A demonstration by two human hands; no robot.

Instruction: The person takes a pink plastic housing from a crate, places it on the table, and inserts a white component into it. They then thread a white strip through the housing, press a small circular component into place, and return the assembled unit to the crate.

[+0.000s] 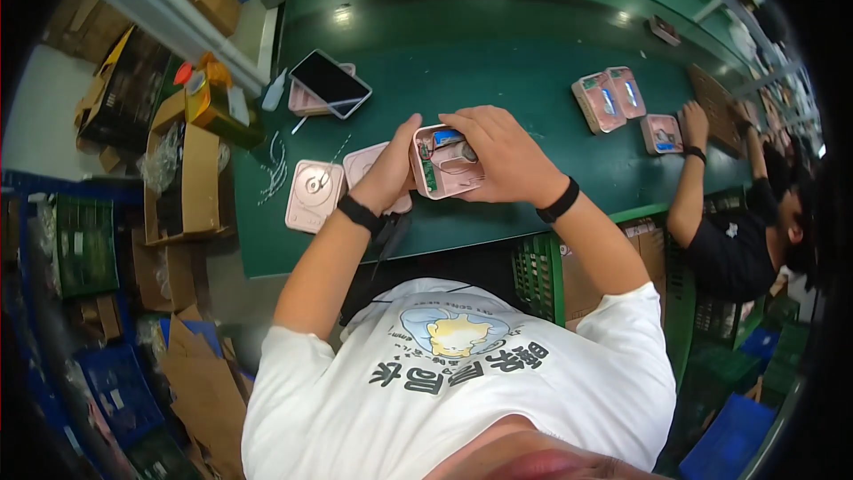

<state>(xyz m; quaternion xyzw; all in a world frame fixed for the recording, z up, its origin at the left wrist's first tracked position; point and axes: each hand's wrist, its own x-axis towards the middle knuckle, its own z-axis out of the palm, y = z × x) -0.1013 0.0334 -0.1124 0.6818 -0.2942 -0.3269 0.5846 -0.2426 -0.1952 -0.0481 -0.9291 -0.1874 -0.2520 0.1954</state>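
Between my two hands is an open pink plastic casing (pixel 455 181), its inside facing up. A green circuit board, a blue battery and thin wires show in it. My left hand (pixel 397 164) grips the casing's left side, and my right hand (pixel 506 156) wraps round the right side with its fingers over the far edge. Beside my left wrist lies a pink cover with a round disc pattern (pixel 314 196). A second pink cover (pixel 362 163) is partly hidden behind my left hand.
A phone (pixel 330 84) rests on a pink casing at the back left, near a small bottle (pixel 275 91) and white cords (pixel 277 169). More open casings (pixel 601 105) stand to the right, where a co-worker's hand (pixel 696 124) touches one. Cardboard boxes flank the green table (pixel 444 44).
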